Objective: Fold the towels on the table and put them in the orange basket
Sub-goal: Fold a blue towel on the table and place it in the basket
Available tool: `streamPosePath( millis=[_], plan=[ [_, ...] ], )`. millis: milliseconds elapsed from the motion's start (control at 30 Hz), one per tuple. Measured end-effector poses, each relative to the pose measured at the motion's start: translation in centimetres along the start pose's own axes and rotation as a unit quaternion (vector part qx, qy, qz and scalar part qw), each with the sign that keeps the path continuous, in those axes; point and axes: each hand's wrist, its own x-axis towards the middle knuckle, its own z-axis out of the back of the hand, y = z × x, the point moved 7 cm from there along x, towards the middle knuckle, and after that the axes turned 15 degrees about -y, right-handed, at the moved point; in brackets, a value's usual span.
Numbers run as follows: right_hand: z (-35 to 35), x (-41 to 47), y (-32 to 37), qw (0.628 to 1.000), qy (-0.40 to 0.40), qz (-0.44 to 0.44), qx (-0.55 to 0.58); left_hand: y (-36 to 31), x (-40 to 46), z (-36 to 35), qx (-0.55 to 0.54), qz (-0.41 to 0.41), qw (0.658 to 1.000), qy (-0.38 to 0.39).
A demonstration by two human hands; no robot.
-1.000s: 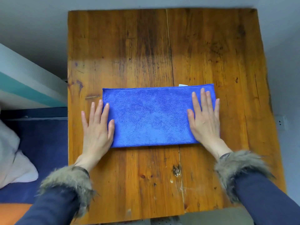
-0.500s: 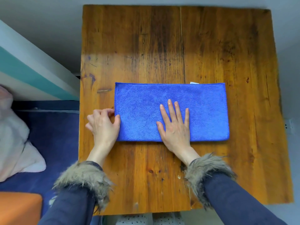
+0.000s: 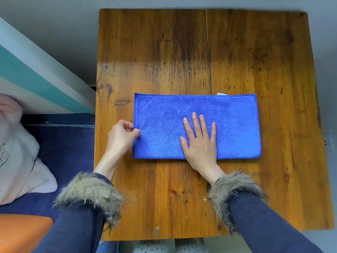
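A blue towel (image 3: 231,123), folded into a long rectangle, lies flat in the middle of the wooden table (image 3: 182,52). A small white tag sticks out at its far edge. My left hand (image 3: 122,136) pinches the towel's left edge between thumb and curled fingers. My right hand (image 3: 199,141) lies flat on the towel near its middle, fingers straight and spread, pressing it down. An orange corner of the basket (image 3: 20,232) shows at the bottom left, below the table.
A dark blue surface (image 3: 63,143) with a pale pink cloth (image 3: 16,152) lies left of the table. A white and teal slanted panel (image 3: 36,73) stands behind it. Grey floor surrounds the table's far and right edges.
My right hand slid from the towel's right end to its middle. My left hand went from lying flat at the left edge to pinching that edge.
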Motion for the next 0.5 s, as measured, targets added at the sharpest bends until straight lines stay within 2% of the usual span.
streamPosePath(
  millis=[67,167,267,400,500],
  plan=[
    [0.0,0.0,0.0,1.0,0.005,0.0,-0.001,0.2,0.1,-0.2,-0.067,0.063,0.995,0.046],
    [0.0,0.0,0.0,1.0,0.01,0.002,-0.01,-0.5,-0.5,-0.4,-0.123,0.102,0.979,0.127],
    [0.1,0.0,-0.2,1.0,0.02,0.005,-0.001,-1.6,-1.4,-0.1,-0.153,0.098,0.967,0.18],
    [0.4,0.5,-0.3,0.998,0.056,0.019,0.023,-3.5,-2.7,0.7,-0.179,0.073,0.96,0.203],
    [1.7,0.9,-1.5,0.989,0.079,0.012,0.127,-5.9,-4.3,1.1,-0.193,0.043,0.959,0.205]
  ],
)
